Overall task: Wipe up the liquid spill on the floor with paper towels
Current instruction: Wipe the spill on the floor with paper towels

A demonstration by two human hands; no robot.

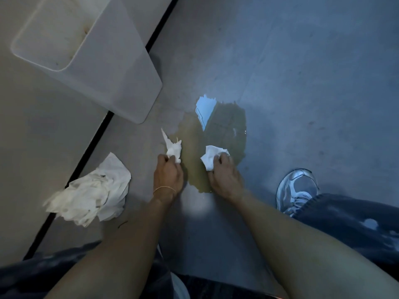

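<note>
Now, wiping with both hands.
The left hand pinches a crumpled towel at the left edge of the floor spill; the right hand grips a second towel inside it — better press flat, sweep inward.

The spill is showing olive-brown against the blue-grey floor. The paper towels, at centre and eight o'clock, are showing white. At four o'clock a shoe is gleaming silver-blue.
</note>
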